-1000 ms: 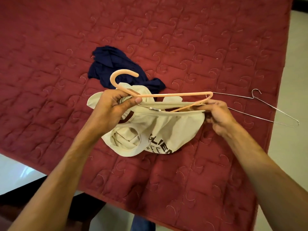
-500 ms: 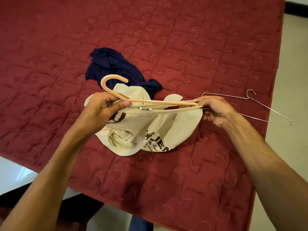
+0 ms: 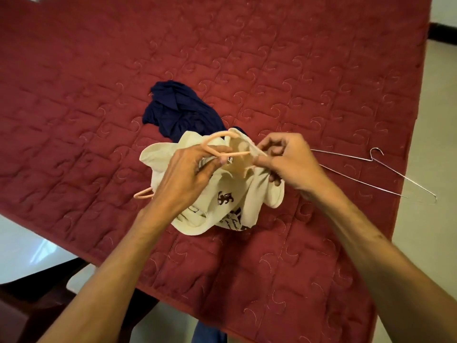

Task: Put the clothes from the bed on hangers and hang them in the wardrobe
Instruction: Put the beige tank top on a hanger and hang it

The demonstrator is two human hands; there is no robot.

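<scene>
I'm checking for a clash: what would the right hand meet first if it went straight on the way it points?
The right hand points left; the cream printed shirt it pinches comes first, then probably the peach plastic hanger gripped by the left hand.

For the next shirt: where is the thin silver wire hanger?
In the head view the thin silver wire hanger lies on the red quilted bedspread, just right of the right hand.

A cream printed shirt (image 3: 249, 194) is sitting bunched on the red quilted bed (image 3: 272, 58), a peach hanger (image 3: 212, 144) partly inside it, its hook poking out at 11 o'clock. A navy garment (image 3: 178, 112) is lying crumpled at the shirt's 11 o'clock, and a wire hanger (image 3: 371, 160) is lying flat at 3 o'clock.
</scene>
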